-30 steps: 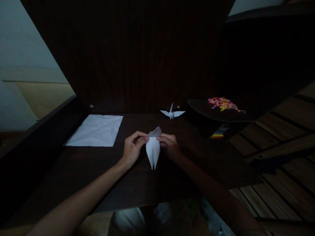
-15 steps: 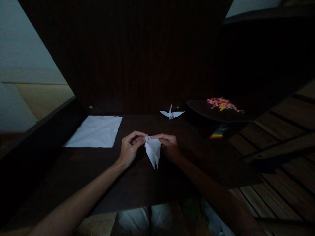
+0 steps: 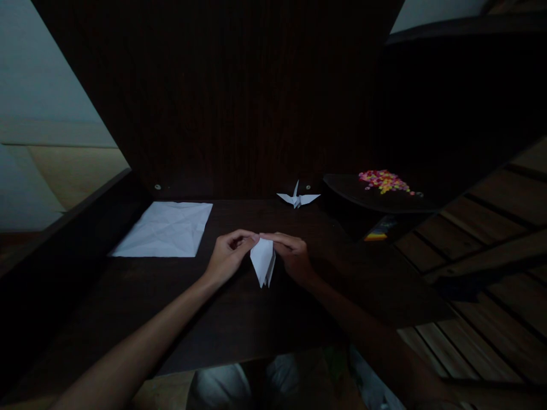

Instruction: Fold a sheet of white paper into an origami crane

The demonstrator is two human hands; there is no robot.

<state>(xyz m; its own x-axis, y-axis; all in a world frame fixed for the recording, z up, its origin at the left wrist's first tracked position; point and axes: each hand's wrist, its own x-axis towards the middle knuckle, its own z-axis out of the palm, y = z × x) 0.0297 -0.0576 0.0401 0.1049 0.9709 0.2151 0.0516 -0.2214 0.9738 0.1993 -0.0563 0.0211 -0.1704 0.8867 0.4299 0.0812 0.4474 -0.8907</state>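
A partly folded white origami paper [image 3: 262, 261] is held over the dark desk, its pointed ends hanging toward me. My left hand [image 3: 228, 250] pinches its upper left corner between thumb and fingers. On the other side, my right hand [image 3: 293, 253] grips the upper right edge, with its fingers stretched across the top. The fingertips of both hands nearly meet there. Behind them a finished white paper crane [image 3: 298, 199] stands near the back panel, its wings spread. Creased white paper sheets [image 3: 164, 230] lie flat to the left of my left hand.
Many small colourful pieces [image 3: 387, 181] are heaped on a rounded dark shelf [image 3: 354, 193] at the right. A raised side board [image 3: 64, 222] borders the desk [image 3: 222, 330] on the left. Wooden slats [image 3: 478, 336] show beyond its right edge.
The folded paper has turned between my hands: a flap now lies over the face where a slit showed, and its points sit slightly higher and further left. The crane and sheets stay put.
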